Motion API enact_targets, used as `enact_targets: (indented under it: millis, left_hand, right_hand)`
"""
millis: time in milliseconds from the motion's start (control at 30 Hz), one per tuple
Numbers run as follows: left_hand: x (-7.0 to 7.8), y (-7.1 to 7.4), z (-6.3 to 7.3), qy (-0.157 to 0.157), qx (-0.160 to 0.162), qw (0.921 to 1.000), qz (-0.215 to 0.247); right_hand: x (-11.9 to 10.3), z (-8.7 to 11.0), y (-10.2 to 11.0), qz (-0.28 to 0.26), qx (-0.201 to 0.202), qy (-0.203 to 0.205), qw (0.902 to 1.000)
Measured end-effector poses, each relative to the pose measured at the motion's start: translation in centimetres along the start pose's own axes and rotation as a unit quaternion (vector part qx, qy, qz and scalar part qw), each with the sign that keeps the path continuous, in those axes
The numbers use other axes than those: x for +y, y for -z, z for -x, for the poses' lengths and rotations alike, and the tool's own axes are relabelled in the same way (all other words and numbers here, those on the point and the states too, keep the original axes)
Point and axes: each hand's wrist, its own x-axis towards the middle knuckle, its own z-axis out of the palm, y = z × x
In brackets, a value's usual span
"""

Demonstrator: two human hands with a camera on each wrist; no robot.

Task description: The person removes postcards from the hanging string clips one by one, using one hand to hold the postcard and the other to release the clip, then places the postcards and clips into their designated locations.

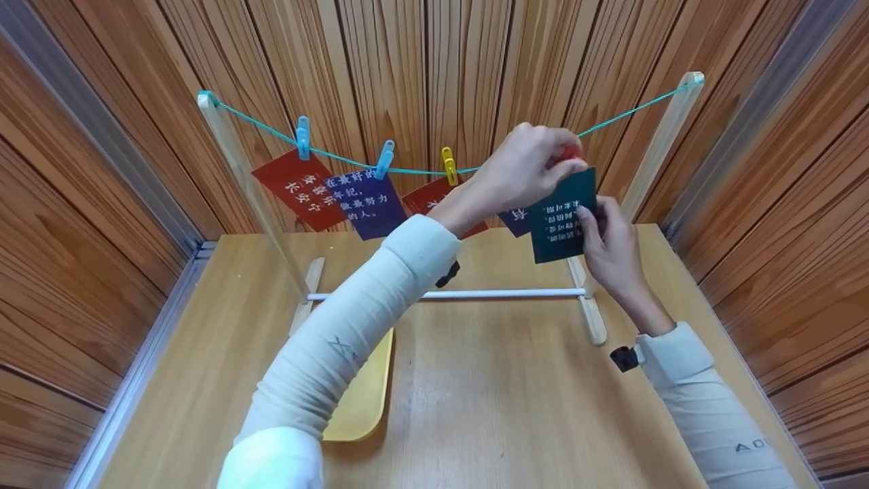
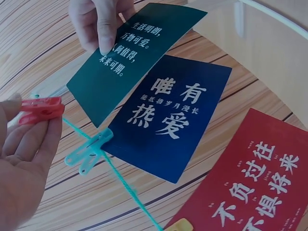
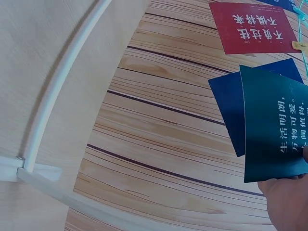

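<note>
My left hand (image 1: 526, 166) pinches a red clothespin (image 2: 41, 109) near the right part of the green cord (image 1: 631, 111). Just below it, my right hand (image 1: 614, 244) holds a dark green card (image 1: 560, 221) with white writing by its edge, thumb on the front. The card's upper edge is close to the cord. In the left wrist view, the green card overlaps a corner of a dark blue card (image 2: 168, 115), which hangs from the cord by a teal clothespin (image 2: 89, 151). A red card (image 2: 255, 178) hangs beside that one, under a yellow clothespin (image 1: 449, 166).
Farther left hang another red card (image 1: 302, 193) and a blue card (image 1: 366, 207), each under a blue clothespin. Wooden posts (image 1: 234, 163) hold the cord's ends, with a white bar (image 1: 506, 294) joining their feet. A yellow tray (image 1: 363, 401) lies partly beneath my left arm.
</note>
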Motion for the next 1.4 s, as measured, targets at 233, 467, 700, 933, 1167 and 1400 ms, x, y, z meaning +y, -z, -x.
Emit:
enact_targets:
  millis: [233,467,700,933,1167,1400]
  left_hand:
    - [-0.6,-0.7,1.3,0.005,-0.023,0.9997,-0.004]
    - [-1.6,-0.8,2.4,0.034,-0.030,0.9984,0.033]
    - [-3.0,-0.6,3.4,0.056,-0.020,0.9970,0.049]
    - [-4.0,-1.0,4.6,0.062,-0.021,0.9959,0.063]
    - [-5.4,-1.8,6.5,0.056,-0.019,0.9965,0.059]
    - [-7.2,-1.7,8.2,0.074,-0.025,0.9957,0.050]
  right_hand:
    - [0.5,0.6,-0.1,-0.011,-0.025,-0.017,0.9995]
    - [0.6,1.1,-0.5,-0.039,-0.039,-0.041,0.9976]
    - [0.6,1.4,-0.7,-0.030,-0.041,-0.044,0.9977]
    - [0.8,2.1,-1.0,-0.037,-0.053,-0.069,0.9955]
    - [1.7,3.2,-1.2,-0.053,-0.074,-0.096,0.9913]
    - [2.2,4.1,-1.9,-0.055,-0.094,-0.132,0.9852]
